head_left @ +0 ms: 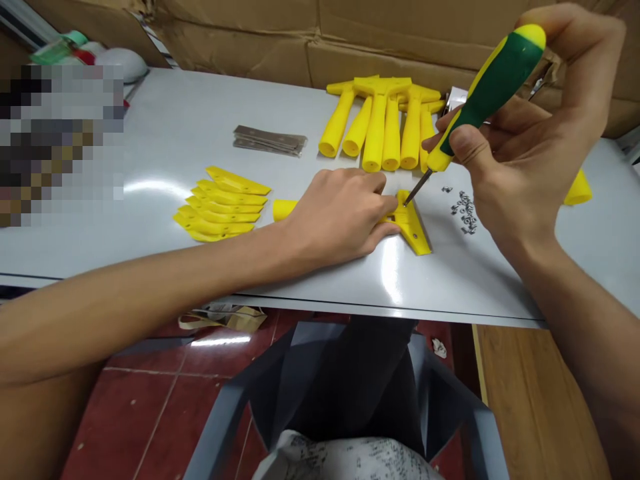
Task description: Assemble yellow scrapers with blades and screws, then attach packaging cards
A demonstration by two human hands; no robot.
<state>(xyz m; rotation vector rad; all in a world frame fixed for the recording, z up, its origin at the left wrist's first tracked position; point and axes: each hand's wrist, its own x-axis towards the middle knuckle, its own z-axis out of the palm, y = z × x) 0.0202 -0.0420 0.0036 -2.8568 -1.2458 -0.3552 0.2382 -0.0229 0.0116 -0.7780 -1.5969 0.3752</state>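
Observation:
In my right hand [530, 133] is a green and yellow screwdriver [493, 90], tilted, its tip touching the head of a yellow scraper [414, 230]. My left hand [340, 213] is closed around that scraper's handle and presses it to the table; most of the handle is hidden under my fingers. A screw shows in the lower part of the head. Right of the scraper lies a loose pile of small screws [466, 213]. To the left, several yellow blade covers [225, 203] are fanned out. A stack of thin grey metal blades [270, 140] lies behind them.
Several yellow T-shaped scraper handles [377, 123] lie together at the back of the white table [175, 133]. Another yellow piece [579, 190] is partly behind my right wrist. Cardboard [240, 40] lines the back edge. A wooden surface [543, 400] is at the lower right.

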